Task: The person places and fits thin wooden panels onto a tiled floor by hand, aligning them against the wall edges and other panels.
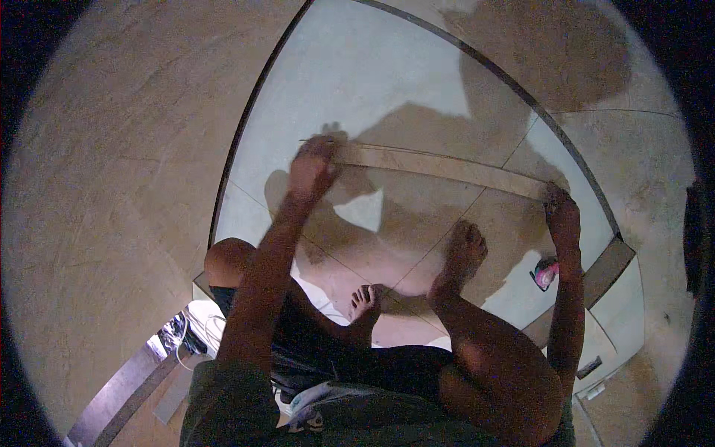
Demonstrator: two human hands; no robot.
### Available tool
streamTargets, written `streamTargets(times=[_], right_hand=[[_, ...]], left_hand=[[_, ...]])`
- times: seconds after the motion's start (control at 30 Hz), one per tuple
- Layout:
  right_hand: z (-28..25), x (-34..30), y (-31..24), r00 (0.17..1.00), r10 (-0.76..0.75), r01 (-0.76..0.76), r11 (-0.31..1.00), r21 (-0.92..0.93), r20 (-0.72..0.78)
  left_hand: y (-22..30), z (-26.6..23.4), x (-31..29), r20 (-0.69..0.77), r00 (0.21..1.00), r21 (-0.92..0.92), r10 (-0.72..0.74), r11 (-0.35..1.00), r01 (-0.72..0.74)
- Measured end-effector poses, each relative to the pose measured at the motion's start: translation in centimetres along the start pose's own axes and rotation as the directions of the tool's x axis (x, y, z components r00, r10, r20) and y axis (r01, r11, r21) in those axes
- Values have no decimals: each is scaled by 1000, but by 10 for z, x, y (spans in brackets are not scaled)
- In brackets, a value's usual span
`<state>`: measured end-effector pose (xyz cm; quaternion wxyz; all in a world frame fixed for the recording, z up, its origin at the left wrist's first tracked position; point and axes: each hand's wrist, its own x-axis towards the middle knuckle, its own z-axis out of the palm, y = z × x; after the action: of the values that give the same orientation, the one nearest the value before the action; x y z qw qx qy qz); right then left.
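A long, narrow, flat beige strip (439, 165) stretches across the middle of the view above the white floor. My left hand (314, 165) is closed around its left end, and a thin dark tip juts out past the fingers; I cannot make out what that is. At the strip's right end, my right hand (561, 212) grips it with bent fingers, and that end sits slightly nearer to me. A small pink and black object (546, 274), perhaps a tape measure, lies on the floor beside my right forearm.
Pale floor tiles (357, 56) with thin joints are edged by a dark border strip (253, 97). My bare feet (465, 249) rest on them. At lower left are a shiny panel (123, 395) and a white cable (181, 346). A small dark piece (589, 366) lies at lower right.
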<state>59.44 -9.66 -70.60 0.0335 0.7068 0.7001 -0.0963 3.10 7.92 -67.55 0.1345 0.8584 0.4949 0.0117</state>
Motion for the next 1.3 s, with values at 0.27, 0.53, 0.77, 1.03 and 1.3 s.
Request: streamTargets(times=[0.27,0.53,0.77,1.03,1.3], right_hand=[[-13,13,-10,993,32,-46,993,113,117],[-6,10,-6,998,16,-19,999,38,66],[-14,13,-6,995,28,-40,991,126,95],[-8,9,4,996,-27,24,999,37,82],[9,25,3,972,54,-83,990,115,229]], left_hand=[[-45,-23,-6,203,957,93,-207,977,192],[-43,-19,1,201,971,121,-128,987,105],[-60,-17,7,254,967,83,-24,997,3],[-49,-21,17,334,941,88,-58,996,31],[-74,-4,1,221,975,-19,-17,1000,22]])
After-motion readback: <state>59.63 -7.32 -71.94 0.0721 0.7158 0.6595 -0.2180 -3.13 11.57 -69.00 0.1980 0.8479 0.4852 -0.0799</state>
